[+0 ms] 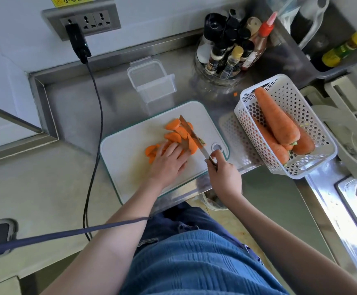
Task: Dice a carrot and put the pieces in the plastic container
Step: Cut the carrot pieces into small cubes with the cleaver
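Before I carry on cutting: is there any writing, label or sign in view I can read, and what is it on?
"小心" then blurred characters: yellow warning sticker on the wall above the socket strip, cut off by the frame edge.
Seasoning bottles in the round rack: labels too small and blurred to read.
Yellow-capped bottle: label unreadable.

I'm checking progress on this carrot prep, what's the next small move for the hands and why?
Probably draw the knife down through the carrot slices. The right hand grips its handle with the blade resting on them, the left hand lies flat steadying the pile on the cutting board, and the plastic container looks empty: slices, not dice yet.
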A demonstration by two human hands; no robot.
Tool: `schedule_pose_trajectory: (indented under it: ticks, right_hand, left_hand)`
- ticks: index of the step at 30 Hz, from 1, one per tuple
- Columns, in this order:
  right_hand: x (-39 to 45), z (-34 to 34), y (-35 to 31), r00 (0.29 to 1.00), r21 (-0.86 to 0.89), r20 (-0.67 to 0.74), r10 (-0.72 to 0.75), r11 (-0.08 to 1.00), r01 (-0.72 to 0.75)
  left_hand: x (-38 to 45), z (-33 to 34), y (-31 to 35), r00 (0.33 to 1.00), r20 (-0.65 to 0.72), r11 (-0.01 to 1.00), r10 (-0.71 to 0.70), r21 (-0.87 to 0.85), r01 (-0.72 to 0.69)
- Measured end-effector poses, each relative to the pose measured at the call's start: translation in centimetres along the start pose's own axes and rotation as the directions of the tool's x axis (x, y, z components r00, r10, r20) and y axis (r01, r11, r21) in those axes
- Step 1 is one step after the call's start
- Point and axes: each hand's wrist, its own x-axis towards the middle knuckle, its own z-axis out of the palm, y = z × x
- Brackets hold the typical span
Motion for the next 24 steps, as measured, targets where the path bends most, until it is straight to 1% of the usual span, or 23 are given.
schedule_pose_trajectory:
  ticks: [3, 6, 10, 13, 17, 19, 22, 24]
  right_hand:
    - [0.1, 0.0, -0.1, 0.999, 0.025, -0.023, 0.027, 0.999, -0.026]
    - [0.2, 0.1, -0.4, 0.999, 0.031, -0.022, 0.039, 0.999, -0.038]
    - [0.0, 0.3, -0.7, 0.999, 0.048, -0.016, 0.046, 0.998, -0.045]
    - [-0.1, 0.5, -0.8, 0.998, 0.047, -0.028, 0.051, 0.998, -0.05]
    - [-0.3, 0.9, -0.7, 0.993, 0.068, -0.057, 0.107, 0.992, -0.103]
    - [-0.3, 0.9, -0.6, 0.985, 0.115, -0.072, 0.157, 0.982, -0.148]
    - [-0.5, 0.8, -0.6, 0.972, 0.179, -0.095, 0.215, 0.964, -0.196]
    - [-0.6, 0.7, -0.5, 0.967, 0.203, -0.106, 0.231, 0.957, -0.206]
  left_hand:
    - [-1.2, 0.0, -0.9, 0.995, -0.089, 0.999, -0.05, -0.003, 0.05]
    - [-2.5, -0.3, -3.1, 0.987, -0.142, 0.997, -0.079, 0.006, 0.08]
    - [-3.2, -1.2, -6.7, 0.983, -0.161, 0.995, -0.084, 0.044, 0.092]
    - [-3.3, -1.9, -9.0, 0.986, -0.151, 0.995, -0.073, 0.062, 0.083]
    - [-3.1, -2.7, -9.9, 0.989, -0.129, 0.996, -0.072, 0.037, 0.078]
    - [-1.9, -2.8, -8.8, 0.995, -0.085, 0.998, -0.06, -0.037, 0.058]
    - [2.1, -2.5, -6.5, 0.993, 0.111, 0.99, 0.039, -0.137, -0.024]
    - [4.9, -2.5, -5.2, 0.962, 0.259, 0.987, 0.086, -0.156, -0.046]
